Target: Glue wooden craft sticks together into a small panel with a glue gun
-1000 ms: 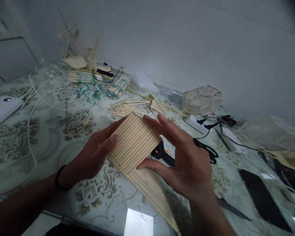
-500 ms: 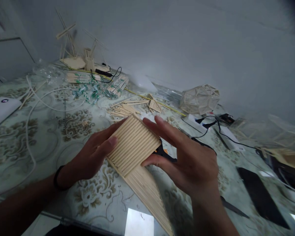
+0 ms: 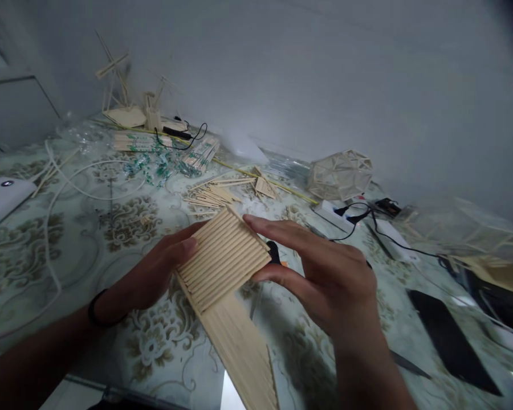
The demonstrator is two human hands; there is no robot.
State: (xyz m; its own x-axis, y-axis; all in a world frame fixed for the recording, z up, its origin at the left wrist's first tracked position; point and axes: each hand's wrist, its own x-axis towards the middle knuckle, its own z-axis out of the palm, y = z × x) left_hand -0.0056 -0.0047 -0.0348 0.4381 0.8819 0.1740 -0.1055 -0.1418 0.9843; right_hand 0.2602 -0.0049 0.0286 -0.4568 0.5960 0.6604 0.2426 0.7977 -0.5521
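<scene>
A wooden stick model [image 3: 224, 259], built of thin round sticks laid side by side, is held above the table. Its ridged square face points up at me, and a longer flat panel [image 3: 239, 341] of sticks extends from it toward my body. My left hand [image 3: 160, 270] grips the left edge, thumb on top and the other fingers mostly hidden beneath. At the right edge is my right hand [image 3: 325, 267], fingertips at the upper corner and thumb at the lower corner. Behind that corner a black tool handle [image 3: 274, 252] shows in part.
Loose sticks [image 3: 214, 196] lie beyond the model, near packaged stick bundles [image 3: 199, 156]. A stick windmill [image 3: 122, 102] stands at the back left, a lattice frame [image 3: 342, 173] at the back right. Right of me are a power strip [image 3: 333, 213], a black phone-like slab [image 3: 453, 341] and a blade [image 3: 410, 364].
The model has shifted slightly left and down in view, and its long panel has swung left. Both hands move along with it; the right fingers sit closer round its right edge.
</scene>
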